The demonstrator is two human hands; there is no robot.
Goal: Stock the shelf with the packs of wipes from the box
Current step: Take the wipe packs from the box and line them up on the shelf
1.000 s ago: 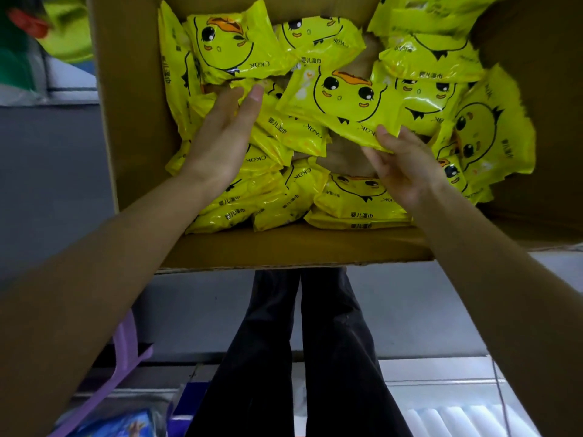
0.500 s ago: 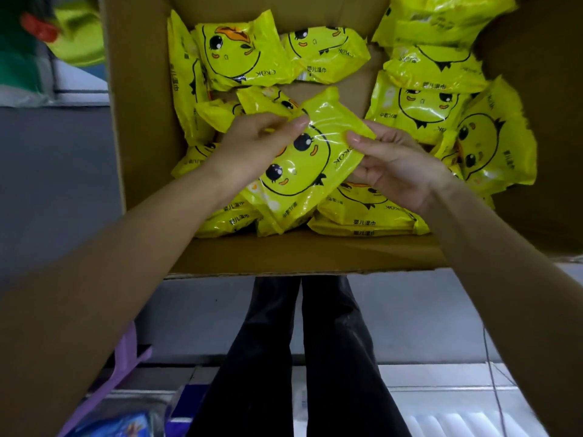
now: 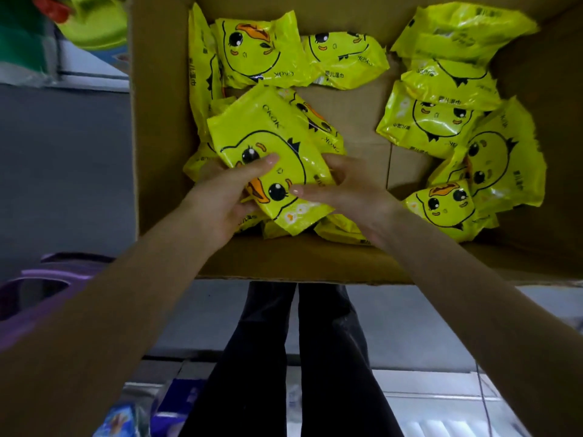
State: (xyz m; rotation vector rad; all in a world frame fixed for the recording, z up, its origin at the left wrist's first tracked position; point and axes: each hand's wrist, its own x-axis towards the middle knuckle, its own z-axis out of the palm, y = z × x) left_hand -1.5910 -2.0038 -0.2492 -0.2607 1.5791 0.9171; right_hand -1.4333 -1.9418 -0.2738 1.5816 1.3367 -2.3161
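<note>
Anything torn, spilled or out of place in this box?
Nothing stands out. The loose packs lie jumbled at mixed angles in the cardboard box, some creased, none visibly torn or leaking. The left hand and right hand grip the held pack.

Likely a shop or its stockroom: cardboard box (image 3: 164,152) loaded with identical yellow duck-print packs (image 3: 252,52), purple plastic ware (image 3: 47,288) at left, green plastic goods (image 3: 94,23) piled beyond it, blue packaged stock (image 3: 176,405) low beside a pale floor (image 3: 410,326).
</note>
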